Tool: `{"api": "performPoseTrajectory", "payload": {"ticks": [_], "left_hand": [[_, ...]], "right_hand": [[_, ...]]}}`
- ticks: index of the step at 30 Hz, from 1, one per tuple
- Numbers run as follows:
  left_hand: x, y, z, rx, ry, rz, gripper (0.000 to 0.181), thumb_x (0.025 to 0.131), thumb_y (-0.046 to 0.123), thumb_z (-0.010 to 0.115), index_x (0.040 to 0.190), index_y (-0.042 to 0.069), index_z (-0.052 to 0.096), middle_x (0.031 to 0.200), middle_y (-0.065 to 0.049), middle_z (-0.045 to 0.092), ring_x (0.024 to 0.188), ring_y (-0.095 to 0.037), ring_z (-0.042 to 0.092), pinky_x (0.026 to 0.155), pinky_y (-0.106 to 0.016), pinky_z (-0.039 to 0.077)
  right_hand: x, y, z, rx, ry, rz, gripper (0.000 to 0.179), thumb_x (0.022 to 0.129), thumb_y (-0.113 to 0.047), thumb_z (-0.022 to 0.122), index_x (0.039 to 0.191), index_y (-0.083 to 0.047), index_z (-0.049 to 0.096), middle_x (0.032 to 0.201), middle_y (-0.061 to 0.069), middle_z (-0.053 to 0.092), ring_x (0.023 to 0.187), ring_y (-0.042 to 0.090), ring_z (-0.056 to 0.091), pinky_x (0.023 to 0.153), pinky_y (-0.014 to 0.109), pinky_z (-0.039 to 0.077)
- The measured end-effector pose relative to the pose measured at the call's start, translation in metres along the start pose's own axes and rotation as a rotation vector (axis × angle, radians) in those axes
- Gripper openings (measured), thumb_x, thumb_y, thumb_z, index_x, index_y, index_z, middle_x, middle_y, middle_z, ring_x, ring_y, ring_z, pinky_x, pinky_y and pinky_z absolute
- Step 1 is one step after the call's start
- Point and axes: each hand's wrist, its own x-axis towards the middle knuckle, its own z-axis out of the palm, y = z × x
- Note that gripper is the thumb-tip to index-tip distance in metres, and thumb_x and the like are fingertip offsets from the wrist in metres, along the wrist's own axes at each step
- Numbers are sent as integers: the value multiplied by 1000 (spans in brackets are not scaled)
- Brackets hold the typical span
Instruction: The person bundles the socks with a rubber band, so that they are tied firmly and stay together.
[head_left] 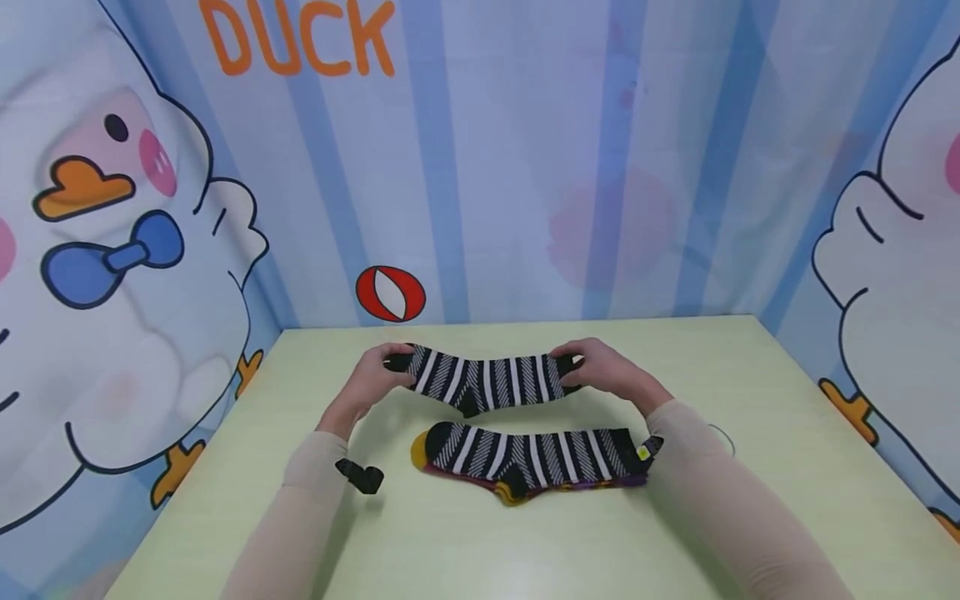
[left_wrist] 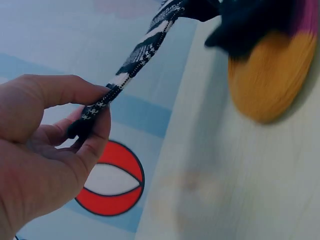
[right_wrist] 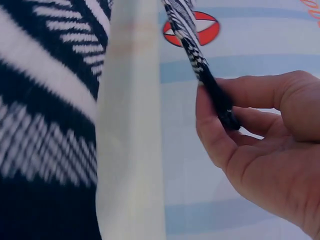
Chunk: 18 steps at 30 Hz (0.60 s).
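Note:
A black sock with white stripes [head_left: 487, 382] is stretched sideways above the table, its dark heel hanging down at the middle. My left hand [head_left: 375, 371] pinches its dark toe end between thumb and fingers, seen close in the left wrist view. At the other end, my right hand [head_left: 596, 367] pinches the black cuff, also plain in the right wrist view. Nearer to me, a second striped sock [head_left: 540, 457] lies flat on top of other socks. Below it peek a mustard toe [head_left: 417, 451] and purple and maroon edges; the rest of those socks is hidden.
The pale yellow-green table [head_left: 525, 550] meets a striped blue curtain [head_left: 510, 167] with duck prints at its back edge. A black wrist camera [head_left: 362, 477] sits on the left sleeve, another device [head_left: 649, 451] on the right. A thin cable [head_left: 723, 437] curves beside the right sleeve.

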Motion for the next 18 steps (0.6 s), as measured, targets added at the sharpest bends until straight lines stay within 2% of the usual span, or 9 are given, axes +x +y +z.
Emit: {"api": "performPoseTrajectory", "payload": {"ticks": [6,10,15,18], "left_hand": [[-19,11,20,37,-45,14,46,88,4,71,133,2,58,140,-21,49,120,-37,50,101,-49,45],[-30,19,31,39,-72,20,45,88,5,73,131,3,59,138,-19,52,118,-36,53,100,-48,46],[-39,29,36,-21,-106,62,40,92,11,71,129,1,61,136,-18,55,116,-33,56,98,-46,48],[-44,38,37,-38,-149,81,38,94,12,69,129,1,61,135,-17,56,113,-30,58,95,-44,49]], "right_hand": [[-36,5,-11,-11,5,2,50,90,-1,67,138,6,53,136,26,52,104,29,61,84,41,52],[-57,7,-15,-25,8,8,49,90,-1,68,137,6,55,131,24,56,105,29,61,84,40,52],[-72,4,-24,-97,-11,-2,47,88,-2,69,133,6,58,126,21,60,101,26,61,82,38,52],[-79,1,-34,-133,-61,-1,48,87,-1,71,133,7,58,127,21,61,97,23,64,80,37,53]]}}
